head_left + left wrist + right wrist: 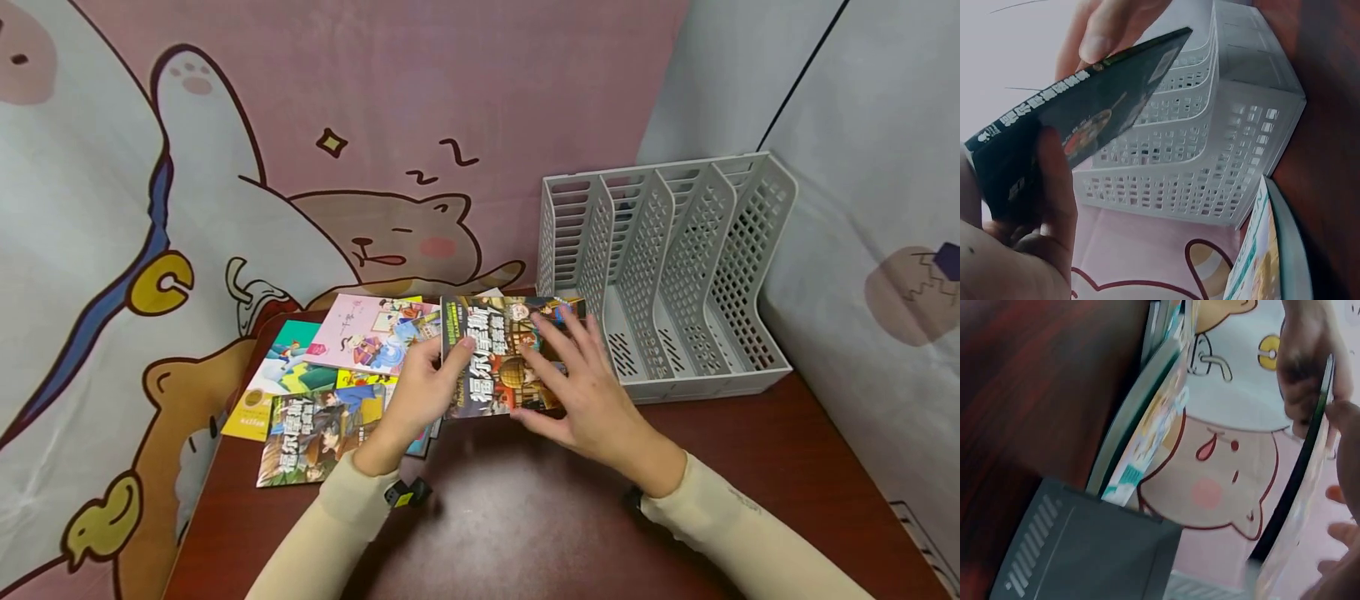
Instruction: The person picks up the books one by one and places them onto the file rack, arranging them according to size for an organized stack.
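A dark comic book (498, 379) with white Chinese lettering is held above the table in front of me. My left hand (412, 392) grips its left edge, thumb on the front cover and fingers beneath. Spread across the right part of that cover is my right hand (596, 400), its fingers fairly straight and touching it. In the left wrist view the dark back cover (1116, 112) and lettered spine show. The book appears nearly edge-on in the right wrist view.
To the right stands a grey file rack (697, 387) with several upright compartments. Left of the hands lies a loose pile of books, including a pink one (337, 333), a green one (288, 354) and another comic book (288, 454). Cartoon-printed cloth (420, 75) hangs behind the table (510, 517).
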A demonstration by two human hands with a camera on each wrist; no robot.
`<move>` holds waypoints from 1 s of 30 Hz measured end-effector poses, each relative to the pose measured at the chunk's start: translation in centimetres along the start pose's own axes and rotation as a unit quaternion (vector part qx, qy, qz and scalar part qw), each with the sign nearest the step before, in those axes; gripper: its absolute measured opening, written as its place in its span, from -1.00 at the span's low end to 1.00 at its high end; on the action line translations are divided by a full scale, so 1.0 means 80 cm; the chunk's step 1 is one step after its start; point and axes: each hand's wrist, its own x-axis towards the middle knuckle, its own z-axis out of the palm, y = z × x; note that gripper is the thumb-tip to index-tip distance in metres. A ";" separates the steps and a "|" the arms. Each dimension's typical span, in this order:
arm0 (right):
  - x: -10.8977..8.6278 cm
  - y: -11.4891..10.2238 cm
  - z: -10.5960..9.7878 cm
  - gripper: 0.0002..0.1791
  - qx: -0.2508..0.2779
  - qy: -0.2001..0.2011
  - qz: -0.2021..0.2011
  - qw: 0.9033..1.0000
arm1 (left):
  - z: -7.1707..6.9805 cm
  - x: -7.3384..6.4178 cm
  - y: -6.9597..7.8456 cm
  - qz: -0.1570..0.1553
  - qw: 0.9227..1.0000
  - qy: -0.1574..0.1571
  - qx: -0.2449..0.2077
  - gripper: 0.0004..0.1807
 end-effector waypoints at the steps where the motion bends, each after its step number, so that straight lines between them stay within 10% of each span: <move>1: 0.001 -0.004 0.003 -0.08 -0.008 -0.009 -0.013 1.000 | 0.002 0.000 0.000 -0.004 1.000 0.003 -0.003 -0.58; 19: -0.006 -0.001 0.035 -0.15 -0.055 0.005 -0.022 0.998 | 0.019 0.002 0.000 -0.068 0.995 0.031 -0.071 -0.58; 30: -0.001 0.007 0.004 -0.14 0.065 0.045 0.026 0.997 | 0.009 0.000 0.005 -0.007 0.990 -0.060 -0.125 -0.46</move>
